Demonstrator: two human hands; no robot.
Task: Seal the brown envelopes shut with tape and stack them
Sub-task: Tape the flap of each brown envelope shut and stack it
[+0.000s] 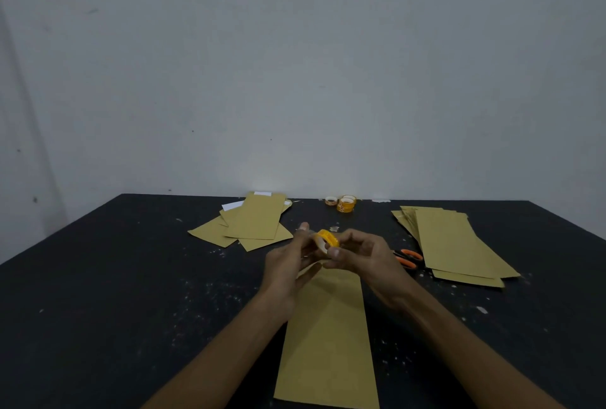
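A brown envelope [328,336] lies lengthwise on the black table [114,293] in front of me. Above its far end both my hands hold a small yellow tape roll [328,238]. My right hand [364,256] grips the roll with curled fingers. My left hand [288,261] pinches at the roll's left side, apparently at the tape's end, which is too faint to make out. A loose pile of brown envelopes [249,223] lies at the far left. A neater pile of envelopes [455,244] lies at the right.
Orange-handled scissors [408,257] lie between my right hand and the right pile. Three spare tape rolls [344,203] sit near the table's far edge by the grey wall [295,64]. White paper scraps dot the tabletop.
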